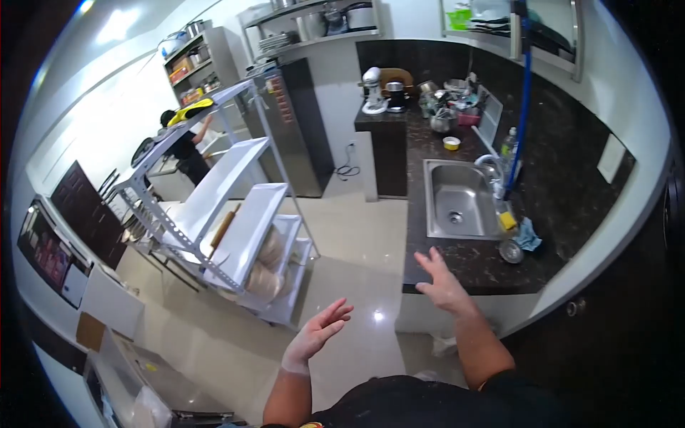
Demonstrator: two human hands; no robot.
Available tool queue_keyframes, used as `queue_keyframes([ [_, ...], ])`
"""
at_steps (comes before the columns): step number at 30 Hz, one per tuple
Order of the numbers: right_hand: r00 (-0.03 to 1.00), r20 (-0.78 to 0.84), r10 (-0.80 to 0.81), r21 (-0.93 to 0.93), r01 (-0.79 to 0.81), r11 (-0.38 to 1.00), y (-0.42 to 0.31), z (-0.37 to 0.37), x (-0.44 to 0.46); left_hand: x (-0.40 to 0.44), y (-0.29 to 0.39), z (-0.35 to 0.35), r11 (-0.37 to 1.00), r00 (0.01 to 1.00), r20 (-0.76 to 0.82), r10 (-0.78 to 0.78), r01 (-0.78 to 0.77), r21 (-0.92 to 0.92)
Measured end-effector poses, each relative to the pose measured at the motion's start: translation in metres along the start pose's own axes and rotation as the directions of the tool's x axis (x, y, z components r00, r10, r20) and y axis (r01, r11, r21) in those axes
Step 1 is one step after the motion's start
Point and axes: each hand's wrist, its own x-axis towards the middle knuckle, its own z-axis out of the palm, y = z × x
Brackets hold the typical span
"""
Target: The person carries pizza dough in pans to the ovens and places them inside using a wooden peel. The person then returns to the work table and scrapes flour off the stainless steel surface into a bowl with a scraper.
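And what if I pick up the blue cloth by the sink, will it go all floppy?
Probably! The blue cloth lies crumpled in soft-looking folds, so it should droop when lifted. It's likely light, since it looks small and thin, though I can't tell if it's wet. Pushed, it would probably bunch up rather than roll, being an uneven heap.

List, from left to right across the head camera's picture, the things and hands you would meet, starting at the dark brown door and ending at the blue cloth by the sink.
Dark brown door → rolling pin → left hand → stand mixer → right hand → yellow sponge → blue cloth
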Motion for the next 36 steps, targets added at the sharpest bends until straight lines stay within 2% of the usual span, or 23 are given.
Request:
queue_keyframes([
  [3,0.968,0.250,-0.005,0.121,-0.026,0.992,-0.020,0.057,0.027,-0.002,0.017,-0.023,1.000,1.000,-0.012,0.012,-0.012,-0.002],
  [7,0.922,0.379,-0.078,0.140,0.026,0.990,-0.034,0.065,0.067,0.026,0.017,-0.060,0.998,0.999,-0.027,0.017,-0.019,-0.057],
  [9,0.925,0.371,-0.086,0.163,0.026,0.986,-0.021,0.064,0.095,0.045,0.015,-0.081,0.996,0.999,-0.032,0.010,-0.013,-0.086],
  [12,0.925,0.362,-0.116,0.197,0.046,0.979,0.009,0.070,0.144,0.082,0.010,-0.114,0.988,0.987,-0.074,-0.144,0.139,-0.069],
  [15,0.905,0.425,-0.015,0.472,-0.207,0.857,0.039,0.103,0.201,0.114,0.011,-0.158,0.977,0.968,-0.138,-0.210,0.202,-0.066],
  [17,0.900,0.436,-0.016,0.448,-0.202,0.871,0.037,0.120,0.256,0.142,0.025,-0.192,0.968,0.951,-0.185,-0.249,0.241,-0.066],
  [20,0.892,0.453,0.008,0.372,-0.196,0.907,0.025,0.138,0.327,0.179,0.040,-0.235,0.969,0.922,-0.312,-0.230,0.248,0.019],
  [23,0.823,0.485,-0.296,0.350,0.127,0.928,0.003,0.137,0.412,0.209,0.063,-0.271,0.976,0.911,-0.348,-0.219,0.208,-0.070],
  [27,0.810,0.441,-0.387,0.476,0.155,0.866,-0.009,0.153,0.497,0.265,0.077,-0.316,0.980,0.901,-0.386,-0.198,0.179,-0.084],
  [31,0.849,0.413,-0.330,0.590,0.027,0.807,-0.012,0.153,0.565,0.363,0.084,-0.365,0.982,0.931,-0.313,-0.186,0.181,-0.043],
  [33,0.878,0.401,-0.262,0.535,0.008,0.845,0.000,0.151,0.601,0.426,0.090,-0.390,0.985,0.954,-0.246,-0.174,0.174,-0.023],
  [36,0.918,0.376,-0.124,0.421,-0.050,0.905,0.011,0.135,0.652,0.531,0.107,-0.407,0.999,0.999,-0.010,-0.037,0.037,0.022],
])
